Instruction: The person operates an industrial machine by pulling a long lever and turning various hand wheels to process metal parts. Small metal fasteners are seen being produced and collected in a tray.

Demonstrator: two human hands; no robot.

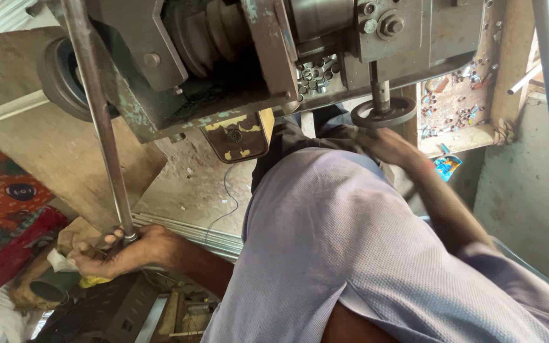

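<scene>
Both hands occupied: left hand (pixel 125 251) grips the steel rod's (pixel 100 121) lower end, right hand (pixel 392 147) blurred at the handwheel (pixel 384 113) rim, grip unclear, under the machine's (pixel 236 57) edge.

Your left hand (pixel 122 251) reaches low and far out, fingers curled shut in a grip, forearm stretched back toward you. Your right hand (pixel 386 145) is up ahead and blurred, arm extended, its grasp too blurred to tell.

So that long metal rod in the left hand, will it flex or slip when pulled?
The metal rod looks straight and solid, so probably stiff. Its smooth grey surface may be slippery, though the left hand wraps its lower end. It seems heavy for its width.
</scene>
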